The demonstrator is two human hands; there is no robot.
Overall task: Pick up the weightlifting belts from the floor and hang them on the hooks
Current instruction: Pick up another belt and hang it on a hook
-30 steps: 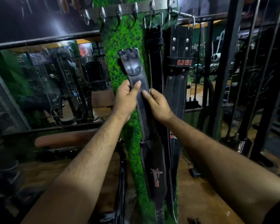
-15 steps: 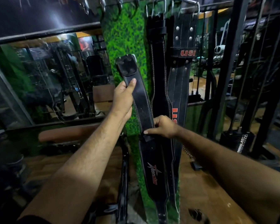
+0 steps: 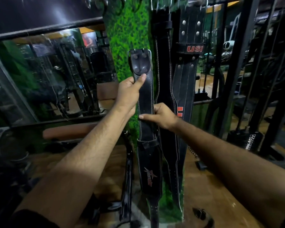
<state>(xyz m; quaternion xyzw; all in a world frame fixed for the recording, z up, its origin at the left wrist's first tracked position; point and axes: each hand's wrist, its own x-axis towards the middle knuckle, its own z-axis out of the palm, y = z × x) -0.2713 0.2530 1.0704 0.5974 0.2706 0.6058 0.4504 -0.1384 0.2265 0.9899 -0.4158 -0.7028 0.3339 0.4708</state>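
Black leather belt [image 3: 146, 102] held upright in both hands before a strip of green turf wall [image 3: 127, 35]. Left hand [image 3: 127, 94] wrapped round the strap's upper part, thumb [image 3: 141, 79] pressed flat on its face just under the riveted buckle end [image 3: 139, 62]. Right hand [image 3: 161, 115] lower down, fingers closed on the strap's right edge, thumb laid across the front. Below both grips, the wide padded section with a red star logo [image 3: 150, 177], hanging down clear of the floor. Just right of the right hand's knuckles, two more black belts hanging against the wall: a plain one [image 3: 163, 63] and one lettered USI [image 3: 188, 63]. Above the fingers, at the frame's top edge, a row of metal hooks [image 3: 105, 2], only partly in view.
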